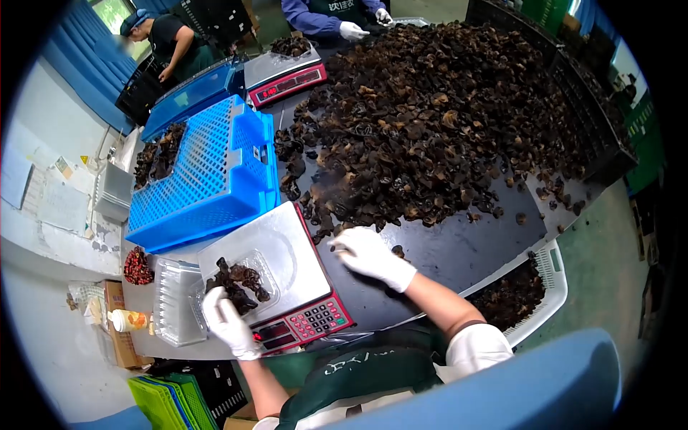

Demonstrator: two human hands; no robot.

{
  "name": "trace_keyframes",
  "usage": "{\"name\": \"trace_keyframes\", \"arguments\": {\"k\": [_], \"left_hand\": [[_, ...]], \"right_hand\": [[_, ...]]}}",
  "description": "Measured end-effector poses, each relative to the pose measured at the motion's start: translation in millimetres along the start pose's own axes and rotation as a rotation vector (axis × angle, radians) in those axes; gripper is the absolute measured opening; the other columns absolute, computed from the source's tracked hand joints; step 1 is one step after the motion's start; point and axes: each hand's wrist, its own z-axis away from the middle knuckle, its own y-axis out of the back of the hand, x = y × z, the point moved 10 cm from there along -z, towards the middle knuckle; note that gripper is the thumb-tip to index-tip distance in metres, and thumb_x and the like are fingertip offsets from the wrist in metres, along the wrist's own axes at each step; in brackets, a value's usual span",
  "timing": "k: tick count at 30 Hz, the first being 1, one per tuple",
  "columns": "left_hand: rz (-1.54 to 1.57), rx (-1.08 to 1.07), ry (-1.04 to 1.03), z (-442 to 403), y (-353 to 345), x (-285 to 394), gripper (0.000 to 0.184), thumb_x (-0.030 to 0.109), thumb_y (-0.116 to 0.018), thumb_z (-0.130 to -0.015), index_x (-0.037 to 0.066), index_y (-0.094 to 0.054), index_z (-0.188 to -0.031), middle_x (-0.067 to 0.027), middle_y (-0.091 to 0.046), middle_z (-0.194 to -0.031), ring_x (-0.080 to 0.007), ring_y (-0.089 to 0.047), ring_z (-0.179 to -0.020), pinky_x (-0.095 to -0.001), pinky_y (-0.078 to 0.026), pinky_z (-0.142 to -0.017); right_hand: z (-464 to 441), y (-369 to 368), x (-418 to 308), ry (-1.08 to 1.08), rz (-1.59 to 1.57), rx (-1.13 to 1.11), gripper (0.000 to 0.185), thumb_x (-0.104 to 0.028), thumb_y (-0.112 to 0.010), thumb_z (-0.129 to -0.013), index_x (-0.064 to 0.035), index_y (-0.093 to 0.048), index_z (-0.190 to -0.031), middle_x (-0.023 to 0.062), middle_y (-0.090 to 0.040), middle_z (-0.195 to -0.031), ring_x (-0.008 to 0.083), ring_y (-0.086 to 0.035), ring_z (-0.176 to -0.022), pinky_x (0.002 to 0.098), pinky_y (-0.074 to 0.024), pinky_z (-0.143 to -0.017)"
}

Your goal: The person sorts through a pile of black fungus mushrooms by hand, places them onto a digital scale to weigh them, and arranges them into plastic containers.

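Note:
My left hand (228, 322), in a white glove, is beside a clear plastic tray (271, 274) holding dark fungus pieces (240, 283). The tray rests on the silver plate of a red scale (292, 251). Its fingers are bent near the tray's lower left edge; whether they grip anything is hidden. My right hand (369, 254), also gloved in white, is over the dark table, right of the scale, its fingers pointing left at the near edge of a large heap of dark fungus (430, 122). A small dark bit shows at its fingertips.
A blue crate (208, 172) stands behind the scale. Stacked clear trays (175, 304) and a paper cup (129, 320) are at left. A white basket of fungus (557, 276) sits right. Beyond are a second scale (287, 80), a co-worker's gloved hands (353, 31) and another person (175, 43).

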Motion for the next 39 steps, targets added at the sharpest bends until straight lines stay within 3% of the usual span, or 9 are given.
{"name": "trace_keyframes", "arguments": {"k": [3, 8, 12, 17, 20, 26, 29, 32, 39], "left_hand": [[0.081, -0.469, -0.188, 37.6, -91.8, 102.2, 0.017, 0.002, -0.063, -0.082, 0.004, -0.067, -0.098, -0.0142, -0.064, -0.1, -0.0281, -0.061, -0.092, -0.0376, -0.05, -0.086], [0.107, -1.073, -0.4, 161.8, -222.1, 132.4, 0.058, 0.02, -0.073, -0.079, 0.008, -0.055, -0.133, -0.0212, -0.049, -0.136, -0.0376, -0.048, -0.123, -0.0428, -0.041, -0.103], [-0.06, -1.227, -0.602, 219.5, -275.4, 132.7, 0.069, 0.02, -0.073, -0.075, 0.011, -0.048, -0.14, -0.0199, -0.043, -0.141, -0.0374, -0.05, -0.115, -0.0436, -0.045, -0.098], [-0.091, -1.115, -0.588, 233.5, -298.2, 127.8, 0.045, 0.018, -0.072, -0.075, 0.009, -0.061, -0.118, -0.0128, -0.055, -0.123, -0.0324, -0.054, -0.103, -0.0391, -0.05, -0.086], [-0.047, -1.111, -0.531, 236.8, -306.0, 126.6, 0.034, 0.015, -0.069, -0.077, 0.007, -0.063, -0.109, -0.0124, -0.059, -0.109, -0.0322, -0.058, -0.098, -0.0411, -0.051, -0.082], [0.489, -1.153, 0.135, 231.0, -314.6, 87.8, 0.032, 0.009, -0.059, -0.089, 0.004, -0.056, -0.121, -0.0104, -0.06, -0.117, -0.0223, -0.059, -0.107, -0.0345, -0.049, -0.092], [1.116, -1.119, 1.214, 257.1, -302.8, 71.2, 0.045, 0.008, -0.057, -0.088, 0.01, -0.048, -0.132, -0.0031, -0.052, -0.128, -0.0172, -0.058, -0.11, -0.0333, -0.05, -0.092], [1.781, -0.9, 1.374, 228.2, -283.4, 87.2, 0.036, 0.019, -0.053, -0.096, 0.009, -0.052, -0.131, -0.0056, -0.06, -0.124, -0.0197, -0.06, -0.111, -0.0367, -0.052, -0.094], [1.934, -0.687, 1.458, 233.4, -273.4, 46.2, 0.025, 0.023, -0.05, -0.101, 0.006, -0.059, -0.117, -0.0116, -0.065, -0.113, -0.024, -0.062, -0.103, -0.0357, -0.053, -0.088]], "right_hand": [[70.5, 7.3, 61.9, -0.154, 0.431, -0.19, 0.031, -0.02, -0.068, -0.077, -0.0122, -0.069, -0.107, 0.0113, -0.061, -0.103, 0.0312, -0.058, -0.099, 0.0412, -0.0515, -0.083], [132.5, 47.2, 102.8, -0.298, 0.145, -0.027, 0.023, -0.008, -0.065, -0.079, -0.0059, -0.066, -0.101, 0.0149, -0.06, -0.1, 0.0346, -0.059, -0.096, 0.0418, -0.0509, -0.084], [162.7, 71.2, 90.0, -0.354, -0.074, 0.097, 0.02, -0.008, -0.064, -0.08, -0.0038, -0.065, -0.099, 0.0139, -0.061, -0.089, 0.0338, -0.061, -0.089, 0.0409, -0.0512, -0.082], [189.1, 72.0, 55.6, -0.413, 0.416, -0.04, 0.047, -0.013, -0.071, -0.072, -0.0124, -0.063, -0.118, 0.0091, -0.058, -0.117, 0.0299, -0.053, -0.108, 0.0395, -0.0515, -0.085], [206.2, 72.0, 67.4, -0.449, 0.258, 0.07, 0.037, -0.008, -0.071, -0.071, -0.0102, -0.066, -0.108, 0.0103, -0.06, -0.11, 0.0316, -0.057, -0.101, 0.0409, -0.0516, -0.084], [183.5, 66.3, 52.5, -0.56, -0.287, 0.052, 0.025, 0.007, -0.066, -0.075, -0.0015, -0.065, -0.098, 0.0146, -0.061, -0.098, 0.0328, -0.064, -0.081, 0.0359, -0.0525, -0.07], [157.1, 57.8, 21.0, -0.289, -0.129, 0.091, 0.043, 0.009, -0.059, -0.072, -0.0016, -0.058, -0.113, 0.0183, -0.058, -0.111, 0.036, -0.059, -0.098, 0.0411, -0.0503, -0.087], [131.5, 49.8, -12.3, -0.161, 0.071, 0.04, 0.052, 0.003, -0.061, -0.07, 0.0018, -0.053, -0.122, 0.0185, -0.055, -0.121, 0.037, -0.052, -0.108, 0.044, -0.0423, -0.095], [103.6, 44.4, -57.1, -0.065, 0.014, 0.008, 0.063, -0.004, -0.071, -0.068, -0.001, -0.05, -0.128, 0.0188, -0.052, -0.126, 0.036, -0.05, -0.118, 0.0442, -0.0389, -0.102]]}}
